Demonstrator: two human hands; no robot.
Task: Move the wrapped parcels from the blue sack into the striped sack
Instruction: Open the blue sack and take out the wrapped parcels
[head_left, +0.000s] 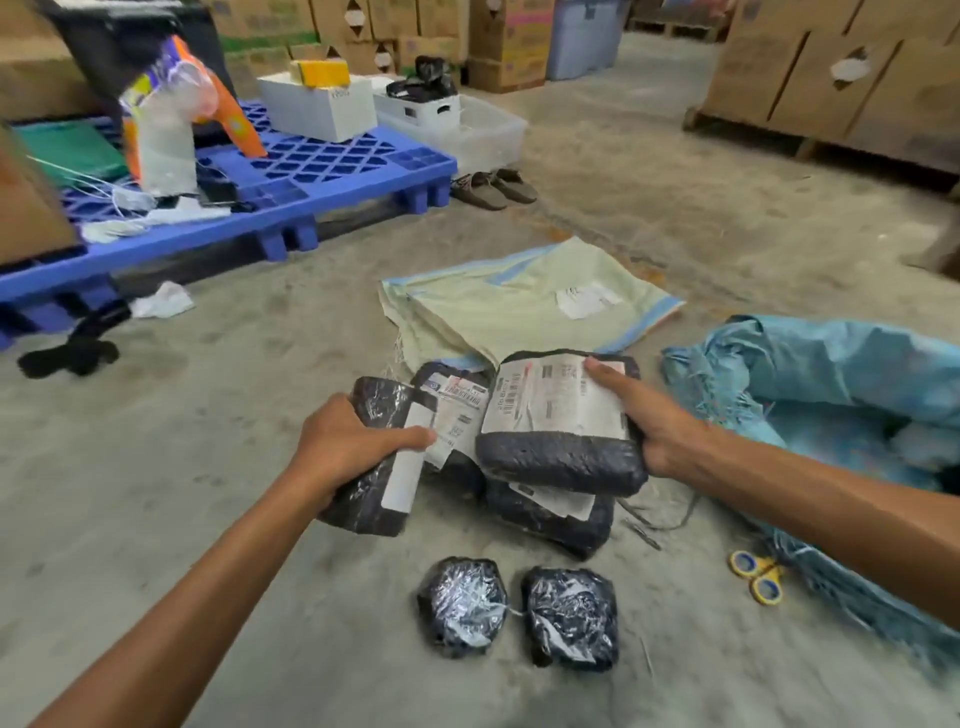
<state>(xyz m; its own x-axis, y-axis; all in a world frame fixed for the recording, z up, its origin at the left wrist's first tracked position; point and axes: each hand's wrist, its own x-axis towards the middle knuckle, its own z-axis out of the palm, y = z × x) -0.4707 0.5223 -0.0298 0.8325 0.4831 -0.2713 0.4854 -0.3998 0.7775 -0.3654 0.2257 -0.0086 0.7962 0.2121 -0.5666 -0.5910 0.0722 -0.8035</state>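
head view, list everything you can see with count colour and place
large parcels: four visible, black wrap with white labels, stacked on the floor at centre, two of them held
small parcels: two, black shiny wrap, floor nearest the camera
striped sack: one, pale green with blue stripes, flat behind the parcels
blue sack: one, light blue, crumpled at right
scissors: one, yellow handles, floor beside the blue sack
pallet: one, blue plastic, back left
shoes: one pair, brownish, beside the pallet
cardboard boxes: many, brown, along the back and right
left hand: grips the left large parcel
right hand: holds the top large parcel, thumb on its label
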